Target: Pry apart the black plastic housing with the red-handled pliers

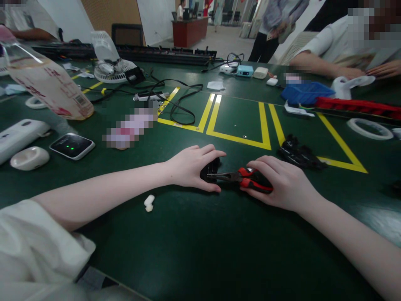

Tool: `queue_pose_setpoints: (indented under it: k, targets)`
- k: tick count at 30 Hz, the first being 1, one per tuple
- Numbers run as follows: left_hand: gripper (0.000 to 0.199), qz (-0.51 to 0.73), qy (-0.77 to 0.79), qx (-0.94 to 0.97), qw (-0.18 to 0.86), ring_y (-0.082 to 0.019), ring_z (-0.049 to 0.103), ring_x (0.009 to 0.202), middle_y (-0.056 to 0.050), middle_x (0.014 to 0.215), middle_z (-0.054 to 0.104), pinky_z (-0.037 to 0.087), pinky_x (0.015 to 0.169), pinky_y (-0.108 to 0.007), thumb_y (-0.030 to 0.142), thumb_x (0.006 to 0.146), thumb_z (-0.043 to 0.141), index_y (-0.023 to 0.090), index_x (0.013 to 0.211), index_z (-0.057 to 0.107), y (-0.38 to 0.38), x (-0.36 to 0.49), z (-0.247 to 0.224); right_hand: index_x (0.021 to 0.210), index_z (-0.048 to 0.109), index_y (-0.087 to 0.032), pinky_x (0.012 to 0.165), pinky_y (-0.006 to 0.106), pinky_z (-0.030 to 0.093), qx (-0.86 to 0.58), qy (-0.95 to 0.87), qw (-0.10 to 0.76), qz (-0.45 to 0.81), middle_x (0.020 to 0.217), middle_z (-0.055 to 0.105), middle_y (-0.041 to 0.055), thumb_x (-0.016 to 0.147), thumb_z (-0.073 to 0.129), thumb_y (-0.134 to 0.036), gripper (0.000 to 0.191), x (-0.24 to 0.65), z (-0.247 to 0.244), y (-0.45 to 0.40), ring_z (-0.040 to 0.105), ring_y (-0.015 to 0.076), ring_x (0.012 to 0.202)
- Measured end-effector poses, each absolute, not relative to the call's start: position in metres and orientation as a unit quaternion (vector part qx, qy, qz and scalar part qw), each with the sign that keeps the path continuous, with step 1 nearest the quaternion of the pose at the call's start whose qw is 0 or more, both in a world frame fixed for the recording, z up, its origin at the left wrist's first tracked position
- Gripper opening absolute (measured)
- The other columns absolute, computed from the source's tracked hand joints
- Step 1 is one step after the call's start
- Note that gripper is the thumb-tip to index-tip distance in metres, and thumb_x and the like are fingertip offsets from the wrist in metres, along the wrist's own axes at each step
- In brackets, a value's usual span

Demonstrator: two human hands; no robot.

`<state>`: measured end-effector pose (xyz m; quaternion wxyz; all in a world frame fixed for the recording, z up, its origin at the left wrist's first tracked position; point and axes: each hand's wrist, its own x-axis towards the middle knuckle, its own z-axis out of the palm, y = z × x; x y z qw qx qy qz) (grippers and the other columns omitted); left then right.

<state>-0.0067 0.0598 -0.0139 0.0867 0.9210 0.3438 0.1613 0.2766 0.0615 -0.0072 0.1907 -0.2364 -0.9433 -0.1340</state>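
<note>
In the middle of the head view, my left hand [194, 167] is closed around a small black plastic part [209, 170], fingers above it and thumb below. My right hand [278, 179] grips red-and-black needle-nose pliers [247, 179] by the handles. The pliers point left, and their jaw tips reach the black part; whether they clamp anything on it I cannot tell. Beyond my right hand lie more black plastic parts [299, 152] beside yellow tape. Two small white pieces [149, 202] rest below my left forearm.
A drink bottle [53, 79], a small black-screened device [72, 146] and a white case [29, 158] stand at left. Black cable [178, 108] loops across the yellow tape markings [238, 140]. A tape roll [369, 128] and a blue tray [307, 93] lie at right, near another person's arms.
</note>
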Motion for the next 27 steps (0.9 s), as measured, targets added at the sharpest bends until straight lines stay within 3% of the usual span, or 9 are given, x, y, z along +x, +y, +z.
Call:
queue_pose_setpoints:
  k: [27]
  targets:
    - [0.089, 0.151, 0.374, 0.91, 0.093, -0.026, 0.064, 0.102, -0.012, 0.125, 0.059, 0.046, 0.086, -0.035, 0.074, 0.076, 0.065, 0.016, 0.139, 0.043, 0.0605, -0.0059, -0.015, 0.112, 0.057, -0.019, 0.065, 0.032, 0.053, -0.3, -0.938, 0.17, 0.01, 0.1, 0.066, 0.0099, 0.086, 0.06, -0.051, 0.041, 0.2821, -0.0165, 0.0677, 0.065, 0.0205, 0.08]
